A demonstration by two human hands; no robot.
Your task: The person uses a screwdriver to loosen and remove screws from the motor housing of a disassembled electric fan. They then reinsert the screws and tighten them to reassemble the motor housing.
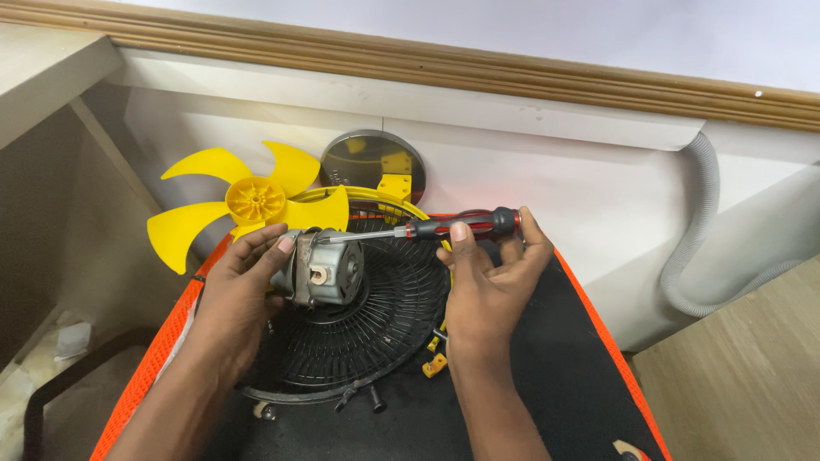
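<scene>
My left hand [235, 299] grips a grey metal fan motor [323, 269] that rests on the middle of a black wire fan guard [393, 316]. My right hand [489, 273] holds a red and black screwdriver [453, 226] level, with its shaft pointing left and its tip at the top of the motor. The guard lies flat on a black mat [564, 358] with an orange edge.
A yellow fan blade [256, 201] leans behind the motor at the upper left. A round metal base with a yellow bracket [376, 166] stands against the white wall. Small yellow clips [434, 365] and black knobs lie by the guard's front rim. A grey hose [696, 230] hangs at the right.
</scene>
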